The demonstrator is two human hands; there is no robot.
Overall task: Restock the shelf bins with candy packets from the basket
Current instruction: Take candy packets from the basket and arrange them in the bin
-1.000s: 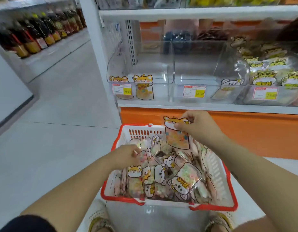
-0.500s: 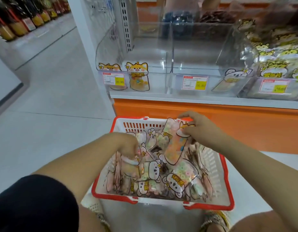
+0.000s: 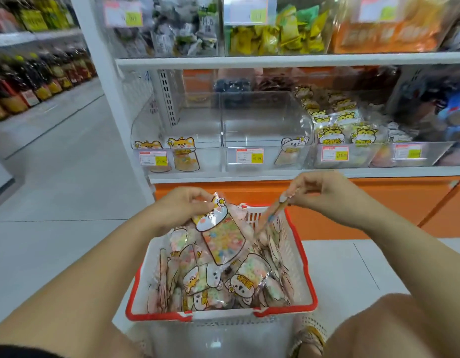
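fingers (image 3: 202,202) of the left hand (image 3: 181,206) are curled and clamped on the top corner of a packet (image 3: 222,235). it hangs tilted, face to the camera, over the far half of the basket (image 3: 312,285). its lower end reaches down to the heap (image 3: 223,282) of packets inside.

fingers (image 3: 300,193) of the right hand (image 3: 324,193) are bunched together and pinch the top of a second packet (image 3: 270,217). this one shows edge-on and slants down and left toward the basket's far right corner. i cannot tell whether its lower end touches the heap. the hands are apart, both above the basket's far rim, in front of the orange shelf base (image 3: 378,202).

the basket is white with a red rim and stands on the floor (image 3: 56,202), just beside a sandalled foot (image 3: 309,337). the heap fills most of it, some packets flat, some on edge.

clear bins stand in a row on the shelf (image 3: 249,175) behind. the left bin (image 3: 187,120) holds two packets (image 3: 183,156) upright against its front wall, beside a price tag (image 3: 153,158). the middle bin (image 3: 265,120) holds one packet (image 3: 292,151) leaning in its front right corner. the right bin (image 3: 352,157) is piled with yellow-faced packets (image 3: 334,125). the shelf above carries bins of dark, yellow and orange goods, too blurred to tell apart. bottles (image 3: 43,83) line a shelf far left across the aisle.
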